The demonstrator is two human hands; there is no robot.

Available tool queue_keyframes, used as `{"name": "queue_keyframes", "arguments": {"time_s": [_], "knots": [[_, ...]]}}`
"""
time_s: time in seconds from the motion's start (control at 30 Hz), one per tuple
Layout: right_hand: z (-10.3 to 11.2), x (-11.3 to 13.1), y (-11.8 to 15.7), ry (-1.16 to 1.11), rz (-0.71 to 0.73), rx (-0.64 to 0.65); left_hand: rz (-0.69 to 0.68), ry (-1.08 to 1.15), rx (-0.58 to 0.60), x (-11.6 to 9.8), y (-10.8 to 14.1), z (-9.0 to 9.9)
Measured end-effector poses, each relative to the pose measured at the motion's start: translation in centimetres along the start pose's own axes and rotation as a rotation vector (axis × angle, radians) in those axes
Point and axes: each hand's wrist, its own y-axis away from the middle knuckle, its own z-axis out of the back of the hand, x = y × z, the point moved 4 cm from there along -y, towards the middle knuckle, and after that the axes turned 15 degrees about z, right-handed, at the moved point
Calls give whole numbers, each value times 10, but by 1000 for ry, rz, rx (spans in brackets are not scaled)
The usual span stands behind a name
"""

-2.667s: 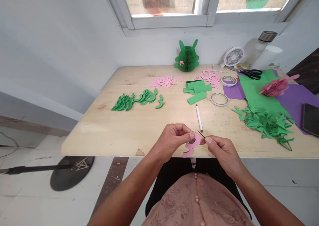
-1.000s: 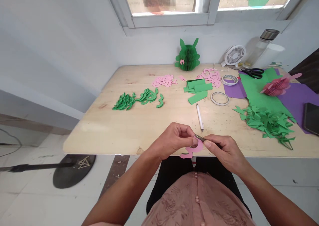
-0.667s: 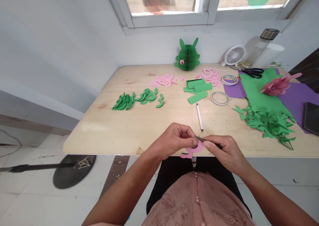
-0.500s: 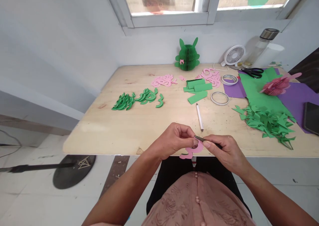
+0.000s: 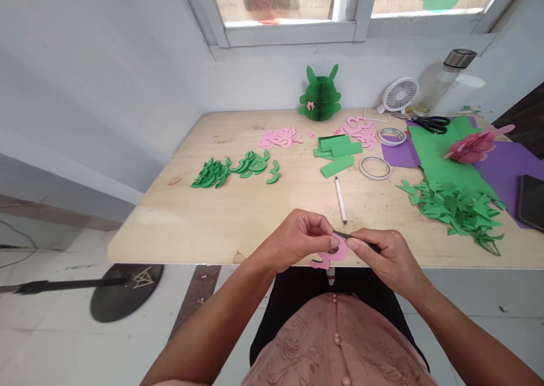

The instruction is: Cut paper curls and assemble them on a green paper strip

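At the table's front edge, my left hand (image 5: 304,238) pinches a curved pink paper piece (image 5: 340,251), part of which hangs below the fingers. My right hand (image 5: 385,254) grips a thin dark tool (image 5: 369,246), whose tip reaches the left fingertips at the paper. What kind of tool it is cannot be made out. A white pen (image 5: 340,200) lies on the table just beyond the hands. Green folded strips (image 5: 339,147) and a roll of tape (image 5: 374,168) are farther back.
Green cut pieces (image 5: 212,173) and pink pieces (image 5: 280,138) lie to the left. A green paper figure (image 5: 322,98) stands at the back. At right are green scraps (image 5: 463,207), black scissors (image 5: 431,124), a small fan (image 5: 398,94), a bottle (image 5: 444,83) and a phone (image 5: 531,200).
The pink paper's lower end has shifted slightly right and up. The dark tool has moved a little to the right. Both hands have barely moved.
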Motion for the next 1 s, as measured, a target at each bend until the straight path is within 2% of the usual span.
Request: {"name": "queue_keyframes", "arguments": {"time_s": [0.17, 0.4, 0.53, 1.0], "knots": [[2, -7, 1, 27, -31, -71, -6, 21, -10, 4, -3, 2], [-4, -5, -1, -101, -29, 32, -11, 68, 3, 3, -5, 2], [-4, -3, 0, -80, -38, 66, -23, 60, 1, 2, -5, 3], [-5, -1, 0, -72, -12, 60, -54, -10, -9, 1, -1, 3]]}}
